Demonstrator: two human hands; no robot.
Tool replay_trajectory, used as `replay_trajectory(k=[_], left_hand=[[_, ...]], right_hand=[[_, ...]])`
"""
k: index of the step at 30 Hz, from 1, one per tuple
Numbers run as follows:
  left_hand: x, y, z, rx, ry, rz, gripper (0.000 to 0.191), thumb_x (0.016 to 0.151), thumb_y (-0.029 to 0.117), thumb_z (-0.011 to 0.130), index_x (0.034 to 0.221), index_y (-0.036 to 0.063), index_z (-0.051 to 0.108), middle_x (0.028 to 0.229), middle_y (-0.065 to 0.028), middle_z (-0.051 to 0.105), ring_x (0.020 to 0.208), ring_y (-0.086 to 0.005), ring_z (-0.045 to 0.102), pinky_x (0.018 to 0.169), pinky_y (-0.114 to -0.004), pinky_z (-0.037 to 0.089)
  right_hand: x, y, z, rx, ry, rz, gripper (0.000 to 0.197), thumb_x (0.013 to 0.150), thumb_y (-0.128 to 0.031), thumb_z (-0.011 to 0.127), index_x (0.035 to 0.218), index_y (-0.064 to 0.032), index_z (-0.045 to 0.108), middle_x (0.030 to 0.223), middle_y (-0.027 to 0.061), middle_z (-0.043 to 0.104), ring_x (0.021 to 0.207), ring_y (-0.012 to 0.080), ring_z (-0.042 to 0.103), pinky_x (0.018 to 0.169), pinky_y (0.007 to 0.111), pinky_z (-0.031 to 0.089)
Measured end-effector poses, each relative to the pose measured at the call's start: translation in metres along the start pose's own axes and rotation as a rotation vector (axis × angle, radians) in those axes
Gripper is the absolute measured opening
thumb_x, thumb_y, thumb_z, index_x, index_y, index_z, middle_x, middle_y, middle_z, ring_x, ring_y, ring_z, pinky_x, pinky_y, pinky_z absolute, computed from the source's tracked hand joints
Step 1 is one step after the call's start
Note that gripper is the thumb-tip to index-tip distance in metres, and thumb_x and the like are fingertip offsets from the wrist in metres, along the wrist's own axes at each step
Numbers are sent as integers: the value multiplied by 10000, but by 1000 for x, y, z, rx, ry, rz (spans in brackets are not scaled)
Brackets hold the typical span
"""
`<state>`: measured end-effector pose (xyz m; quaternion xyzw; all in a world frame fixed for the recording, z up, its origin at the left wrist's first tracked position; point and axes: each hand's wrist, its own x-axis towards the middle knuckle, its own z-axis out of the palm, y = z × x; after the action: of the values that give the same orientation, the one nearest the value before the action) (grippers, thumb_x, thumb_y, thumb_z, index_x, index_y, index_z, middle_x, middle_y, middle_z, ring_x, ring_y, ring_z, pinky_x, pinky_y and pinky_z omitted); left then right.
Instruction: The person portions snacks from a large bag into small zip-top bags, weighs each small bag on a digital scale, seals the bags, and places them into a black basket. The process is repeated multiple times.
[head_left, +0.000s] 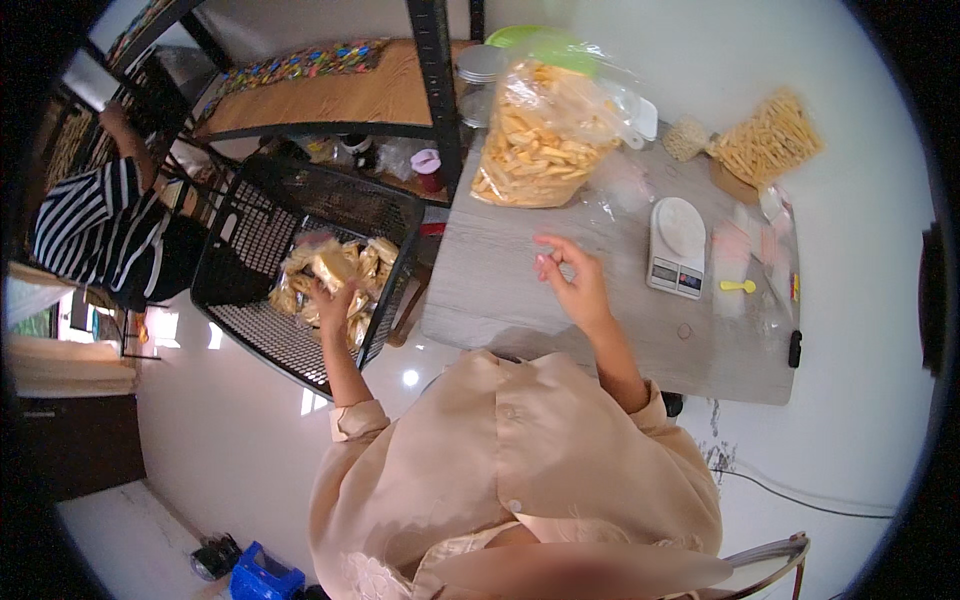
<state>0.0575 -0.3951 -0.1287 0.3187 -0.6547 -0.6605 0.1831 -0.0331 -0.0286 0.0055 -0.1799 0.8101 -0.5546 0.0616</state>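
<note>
My left hand (334, 309) reaches into a black plastic crate (247, 234), its fingers on a small clear packet of yellow snack sticks (332, 267). Under and around that packet lie several similar filled packets (369, 261). Over a grey wood-look table (502, 277), my right hand (576, 283) is raised with nothing in it, thumb and forefinger slightly apart. A large clear plastic bag of yellow snack pieces (536, 142) stands on the table beyond my right hand. To the right of that hand is a white digital kitchen scale (677, 244).
Along the table's right side are clear plastic bags (731, 251), a yellow scoop (738, 286) and a rubber band (684, 331). Another bag of snack sticks (772, 142) leans by the wall. A black-framed shelf (435, 97) borders the crate. Someone in a striped shirt (97, 225) is at left.
</note>
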Motion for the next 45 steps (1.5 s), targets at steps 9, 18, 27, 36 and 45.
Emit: replay_trajectory(k=[9, 18, 27, 36, 45], left_hand=[[-5, -13, 54, 280, 247, 437, 884, 744, 157, 681, 1345, -25, 59, 1393, -228, 72, 1288, -334, 153, 1062, -397, 146], [-87, 43, 224, 196, -361, 488, 755, 739, 39, 641, 1344, 92, 192, 1403, -126, 185, 1277, -265, 231, 966, -428, 309], [-129, 51, 280, 294, -548, 448, 714, 728, 26, 638, 1316, 92, 238, 1411, -123, 134, 1252, -284, 271, 928, -407, 372], [-139, 51, 281, 282, -490, 396, 702, 731, 3, 625, 1314, 79, 240, 1423, -108, 119, 1250, -282, 283, 913, -394, 386], [-141, 94, 283, 42, -732, 391, 400, 755, 35, 621, 1108, 62, 436, 1011, -31, 482, 940, -125, 449, 733, -254, 385]], right_hand=[[-67, 140, -105, -344, 267, 246, 389, 753, -30, 586, 1133, -68, 516, 1024, 126, 557, 809, 225, 575, 703, 311, 473], [-115, 254, -254, -582, 927, 292, 464, 682, -127, 691, 1113, -51, 535, 999, 111, 538, 822, 225, 548, 697, 314, 462], [-32, 360, -365, -494, 1042, 281, 602, 697, -229, 689, 1196, 1, 443, 1089, 154, 545, 967, 278, 539, 832, 361, 422], [28, 360, -409, -461, 993, 166, 587, 708, -57, 667, 1213, 34, 381, 983, 135, 589, 802, 183, 598, 819, 293, 446], [16, 182, -345, 329, 1124, -190, 458, 768, 17, 597, 1182, 10, 403, 902, 81, 564, 798, 170, 597, 709, 299, 512]])
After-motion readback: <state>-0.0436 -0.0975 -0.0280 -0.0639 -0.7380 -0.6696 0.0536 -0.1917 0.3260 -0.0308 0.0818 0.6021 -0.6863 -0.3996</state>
